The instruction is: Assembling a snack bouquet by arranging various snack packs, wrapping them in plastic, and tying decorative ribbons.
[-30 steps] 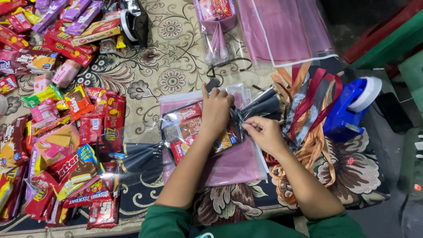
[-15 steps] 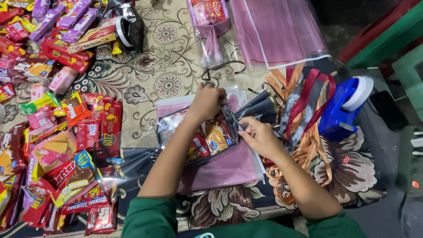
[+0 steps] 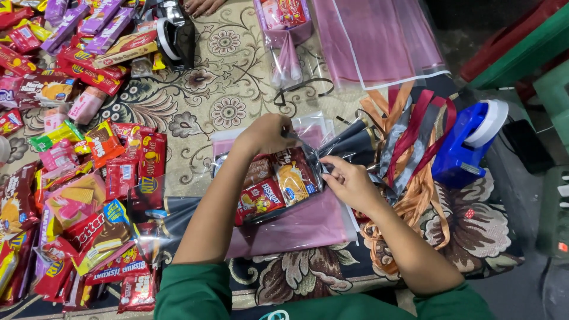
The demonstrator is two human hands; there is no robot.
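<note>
snacks (image 3: 77, 195) left, tape dispenser (image 3: 468, 145) right — wrapper (image 3: 296, 219) between

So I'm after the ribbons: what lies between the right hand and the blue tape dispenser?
Head view: ribbons lie between right hand and tape dispenser.

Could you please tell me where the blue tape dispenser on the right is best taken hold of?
Grip the blue tape dispenser across its narrow blue body, coming from above. It stands upright beside the ribbons, and its white roll wheel would turn if held.

Even overhead light, soft shadows, glare on clear plastic wrap (image 3: 314, 127); right edge dim, slight wide-angle edge distortion.
</note>
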